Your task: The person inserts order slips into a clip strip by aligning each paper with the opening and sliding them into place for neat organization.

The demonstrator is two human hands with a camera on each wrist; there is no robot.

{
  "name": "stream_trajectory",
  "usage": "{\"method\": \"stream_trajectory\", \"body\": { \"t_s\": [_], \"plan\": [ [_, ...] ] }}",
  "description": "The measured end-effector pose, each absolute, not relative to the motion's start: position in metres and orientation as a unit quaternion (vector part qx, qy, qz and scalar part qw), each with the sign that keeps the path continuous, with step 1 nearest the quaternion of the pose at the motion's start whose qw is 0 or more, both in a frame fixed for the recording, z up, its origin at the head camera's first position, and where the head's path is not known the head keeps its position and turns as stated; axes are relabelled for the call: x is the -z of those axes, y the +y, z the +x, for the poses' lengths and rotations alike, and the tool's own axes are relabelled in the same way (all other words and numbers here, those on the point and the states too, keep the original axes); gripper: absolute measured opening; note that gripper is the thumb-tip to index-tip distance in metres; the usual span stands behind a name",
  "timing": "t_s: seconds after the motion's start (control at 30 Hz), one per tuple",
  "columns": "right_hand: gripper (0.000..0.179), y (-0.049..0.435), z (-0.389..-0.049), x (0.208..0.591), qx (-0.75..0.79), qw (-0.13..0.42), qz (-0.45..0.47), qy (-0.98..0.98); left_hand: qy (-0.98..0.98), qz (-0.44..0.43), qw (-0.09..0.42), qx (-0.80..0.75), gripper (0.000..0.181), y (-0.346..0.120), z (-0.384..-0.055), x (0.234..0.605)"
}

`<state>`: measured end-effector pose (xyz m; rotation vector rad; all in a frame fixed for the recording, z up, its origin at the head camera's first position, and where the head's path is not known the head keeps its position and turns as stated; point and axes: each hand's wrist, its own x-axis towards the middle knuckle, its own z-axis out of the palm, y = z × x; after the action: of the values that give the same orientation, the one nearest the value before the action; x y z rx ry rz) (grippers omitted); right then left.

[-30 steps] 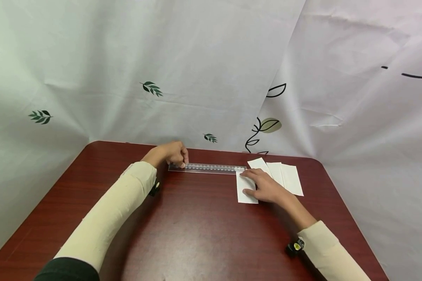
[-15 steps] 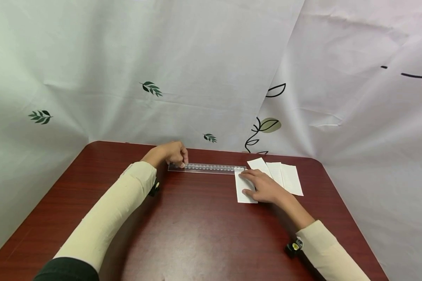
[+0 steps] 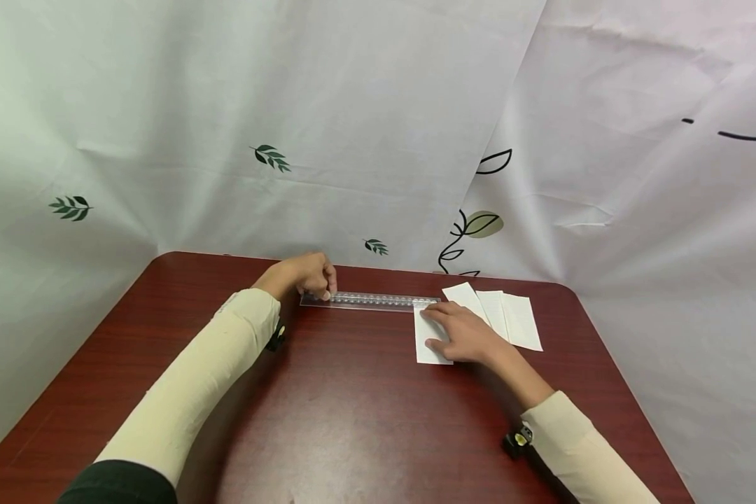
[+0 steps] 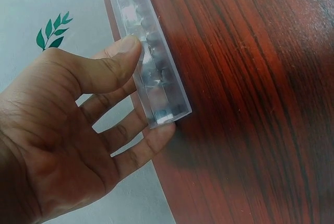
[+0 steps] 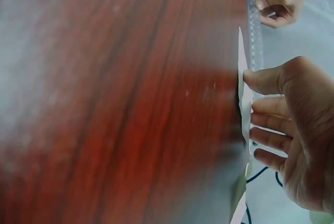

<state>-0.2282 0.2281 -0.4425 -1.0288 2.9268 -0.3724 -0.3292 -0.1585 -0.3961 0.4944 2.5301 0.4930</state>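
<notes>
A long clear plastic strip [image 3: 378,302], ruler-like with a raised beaded row, lies flat along the table's far side. My left hand [image 3: 315,275] pinches its left end; in the left wrist view the thumb rests on the clear strip [image 4: 156,67] and the other fingers reach to its edge and end. My right hand [image 3: 465,332] lies with spread fingers and thumb touching a white paper slip [image 3: 431,344], whose top edge meets the strip's right end. Seen from the right wrist, the paper [image 5: 243,88] stands edge-on beneath the thumb and fingertips.
Several more white paper slips [image 3: 521,322] lie fanned out, just right of my right hand. The dark red wooden table [image 3: 353,420] ends at a white curtain [image 3: 327,105] with printed leaves, close behind the strip.
My right hand and the paper slip under it have slid a little to the left along the clear strip. The left hand stays in place on the strip.
</notes>
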Motion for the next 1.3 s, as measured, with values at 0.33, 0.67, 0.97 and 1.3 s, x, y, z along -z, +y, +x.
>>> {"method": "stream_trajectory", "body": {
  "t_s": [0.33, 0.67, 0.97, 1.3],
  "plan": [
    [0.062, 0.212, -0.228, 0.439, 0.094, 0.018, -0.321, 0.942, 0.935, 0.175, 0.250, -0.180, 0.007, -0.157, -0.329, 0.397],
    [0.063, 0.206, -0.236, 0.450, 0.114, 0.010, -0.344, 0.932, 0.932, 0.172, 0.260, -0.186, 0.005, -0.156, -0.328, 0.394],
    [0.065, 0.200, -0.239, 0.452, 0.123, 0.004, -0.357, 0.926, 0.934, 0.168, 0.255, -0.188, 0.006, -0.155, -0.326, 0.394],
    [0.063, 0.178, -0.230, 0.435, 0.077, 0.025, -0.336, 0.938, 0.935, 0.163, 0.253, -0.188, 0.007, -0.155, -0.326, 0.395]
  ]
}}
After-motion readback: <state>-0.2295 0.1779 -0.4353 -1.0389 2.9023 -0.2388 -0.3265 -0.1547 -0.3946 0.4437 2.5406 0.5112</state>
